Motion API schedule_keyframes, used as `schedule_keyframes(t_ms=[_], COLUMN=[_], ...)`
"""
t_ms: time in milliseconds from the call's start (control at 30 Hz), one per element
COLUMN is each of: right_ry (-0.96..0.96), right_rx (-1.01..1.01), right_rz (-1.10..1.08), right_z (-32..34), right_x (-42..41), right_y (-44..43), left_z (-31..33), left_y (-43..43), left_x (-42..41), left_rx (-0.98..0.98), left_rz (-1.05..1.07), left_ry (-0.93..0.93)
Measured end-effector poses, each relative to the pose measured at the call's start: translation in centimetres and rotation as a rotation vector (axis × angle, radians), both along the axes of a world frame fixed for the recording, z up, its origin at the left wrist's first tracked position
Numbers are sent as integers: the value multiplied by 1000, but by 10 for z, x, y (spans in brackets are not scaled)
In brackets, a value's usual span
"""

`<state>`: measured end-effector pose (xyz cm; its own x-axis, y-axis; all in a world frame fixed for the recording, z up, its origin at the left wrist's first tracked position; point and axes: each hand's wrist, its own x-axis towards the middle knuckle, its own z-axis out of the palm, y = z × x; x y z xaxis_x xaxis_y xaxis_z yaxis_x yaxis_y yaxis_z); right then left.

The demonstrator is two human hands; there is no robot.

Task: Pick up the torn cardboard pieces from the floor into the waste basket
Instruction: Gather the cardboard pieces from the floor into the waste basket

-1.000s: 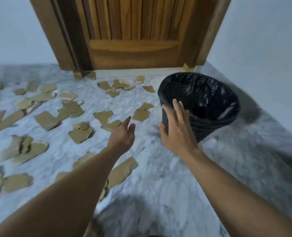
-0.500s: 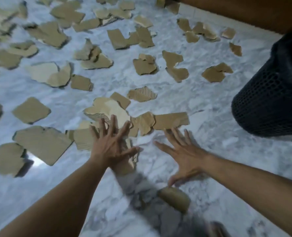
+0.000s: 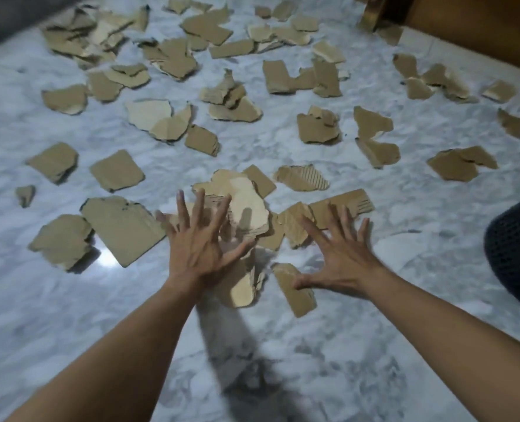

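Several torn brown cardboard pieces lie scattered over the white marble floor (image 3: 283, 345). My left hand (image 3: 197, 242) is spread wide with straight fingers over a heap of pale cardboard pieces (image 3: 246, 205) in the middle. My right hand (image 3: 340, 254) is also spread flat, its fingertips over a long cardboard strip (image 3: 344, 202) and its thumb touching a smaller cardboard piece (image 3: 295, 287). Neither hand holds anything. The black mesh waste basket (image 3: 514, 254) stands at the right edge, partly cut off.
A wooden door and frame (image 3: 465, 22) fill the top right corner. A large flat cardboard piece (image 3: 121, 229) lies left of my left hand. Bare marble stretches in front of me, under my forearms.
My head has dropped from the basket and door toward the floor. My right hand left the basket rim; both hands have come down, spread, over the nearest cardboard pieces.
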<state>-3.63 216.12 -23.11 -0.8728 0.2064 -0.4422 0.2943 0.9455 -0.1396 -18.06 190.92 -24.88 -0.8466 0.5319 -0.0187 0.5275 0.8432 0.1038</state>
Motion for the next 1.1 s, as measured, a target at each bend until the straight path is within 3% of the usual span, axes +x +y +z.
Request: schedule_keyframes(t_ms=[100, 200, 300, 533, 667, 700, 833, 1000, 1100], right_ry=[9, 32, 58, 236, 136, 116, 145, 309, 150], right_rx=[33, 46, 40, 18, -67, -64, -21, -46, -112], right_rz=[-19, -28, -44, -147, -235, -233, -147, -192, -342], right_z=[-5, -13, -22, -11, -11, -13, -17, -5, 3], right_x=[-31, -62, -89, -137, -183, -195, -230, -261, -280], right_y=[-2, -13, -26, -30, -45, -48, -74, -74, -51], left_z=[10, 14, 7, -2, 4, 6, 1, 9, 15], left_y=[-37, -72, -76, -47, -60, -66, -69, -69, -76], left_x=[-27, -49, -51, -39, -54, -62, -75, -97, -108], left_rx=[61, 80, 36, 180, 399, 409, 165, 203, 184], left_rz=[359, 572, 466, 349, 601, 685, 653, 646, 764], left_ry=[-22, -218, -383, -309, -51, -68, -307, -251, -361])
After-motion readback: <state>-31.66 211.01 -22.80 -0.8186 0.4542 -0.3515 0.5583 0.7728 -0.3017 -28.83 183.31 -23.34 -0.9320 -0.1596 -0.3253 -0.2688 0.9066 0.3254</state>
